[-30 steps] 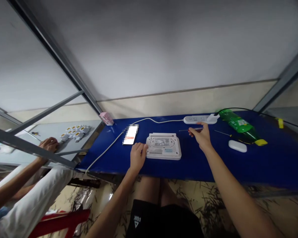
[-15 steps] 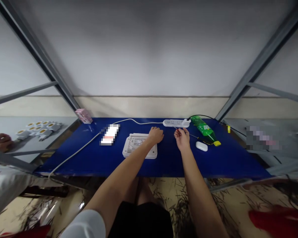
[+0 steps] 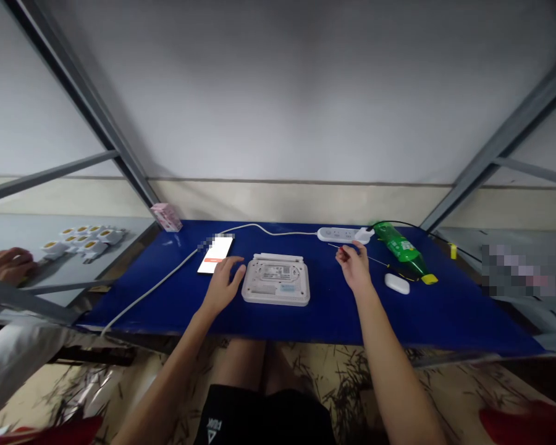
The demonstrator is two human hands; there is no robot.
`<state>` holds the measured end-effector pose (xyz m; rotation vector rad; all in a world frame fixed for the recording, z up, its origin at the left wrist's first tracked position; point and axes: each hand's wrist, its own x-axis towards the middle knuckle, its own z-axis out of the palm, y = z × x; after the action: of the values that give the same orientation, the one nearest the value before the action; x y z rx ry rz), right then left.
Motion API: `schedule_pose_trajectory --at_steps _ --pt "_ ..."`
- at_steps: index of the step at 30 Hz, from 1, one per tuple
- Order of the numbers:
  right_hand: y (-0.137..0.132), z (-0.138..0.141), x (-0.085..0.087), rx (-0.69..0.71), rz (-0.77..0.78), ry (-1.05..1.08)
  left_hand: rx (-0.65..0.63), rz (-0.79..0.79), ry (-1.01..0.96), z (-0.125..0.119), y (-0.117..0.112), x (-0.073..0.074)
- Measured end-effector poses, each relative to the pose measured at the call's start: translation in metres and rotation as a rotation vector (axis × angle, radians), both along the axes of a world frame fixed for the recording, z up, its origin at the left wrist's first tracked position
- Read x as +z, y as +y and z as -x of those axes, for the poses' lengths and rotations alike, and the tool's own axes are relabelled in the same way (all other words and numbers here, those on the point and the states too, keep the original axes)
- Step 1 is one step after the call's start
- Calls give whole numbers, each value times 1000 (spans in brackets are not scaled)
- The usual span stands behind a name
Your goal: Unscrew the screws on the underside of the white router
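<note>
**Left hand off the white router, right hand pinching a red-handled screwdriver**

Since the earlier view, the left hand has moved from the top of the router to just left of it. It is open, with the fingers loosely spread, and a phone lies just beyond the fingertips. The right hand is closed on the screwdriver between thumb and fingers, the thin shaft pointing left. The router lies flat on the blue bench, underside up, between the two hands, and neither hand touches it.

Just beyond the right hand are a white power strip with a plug in its end, a green bottle on its side, a second thin screwdriver and a white oval case.

The step in hand appears to be readying the held screwdriver at the router. Work on its underside would call for the tip to cross left to it, with the left hand steadying the casing.

Far left of the left hand, a co-worker's hand rests near white lamp holders on the next bench.
</note>
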<state>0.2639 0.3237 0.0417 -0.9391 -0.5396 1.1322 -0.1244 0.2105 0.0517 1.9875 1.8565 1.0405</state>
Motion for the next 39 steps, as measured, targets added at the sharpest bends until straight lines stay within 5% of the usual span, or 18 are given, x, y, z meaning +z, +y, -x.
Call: schedule_pose_trajectory --at_steps 5,14,27,32,39 --pt "-17 18 4 210 -53 -261 -122 155 28 18 -18 -24" --pt "-90 125 41 447 -281 -818 -246 246 60 15 -15 -15" --pt "-95 208 102 913 -541 -1864 -229 194 103 12 -17 -19" --pt "-93 219 126 900 -478 -2105 -240 201 93 11 -17 -17" --pt "-96 214 135 819 -367 -2073 -238 189 116 14 -18 -20"
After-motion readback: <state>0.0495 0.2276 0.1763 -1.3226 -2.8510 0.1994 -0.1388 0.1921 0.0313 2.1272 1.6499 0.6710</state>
